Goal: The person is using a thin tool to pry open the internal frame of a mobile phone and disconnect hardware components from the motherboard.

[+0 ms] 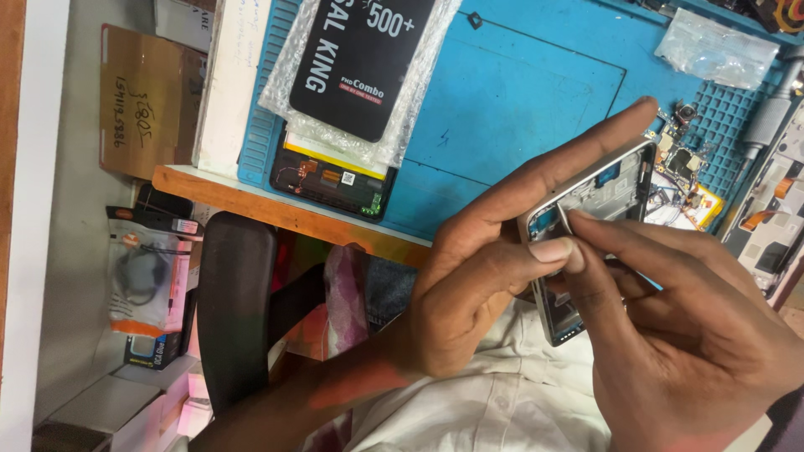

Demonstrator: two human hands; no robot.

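- Phone frame [596, 194]: lower half hidden behind the left hand [477, 276] and right hand [687, 335].
- Right hand: cut off by the right and bottom edges.
- Black box [362, 59]: top cut off.
- Small parts [682, 163] on the mat: too small to identify.

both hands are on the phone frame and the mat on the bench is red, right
Not quite: the head view shows the mat is blue, not red. The rest holds: the left hand and the right hand are both on the phone frame.
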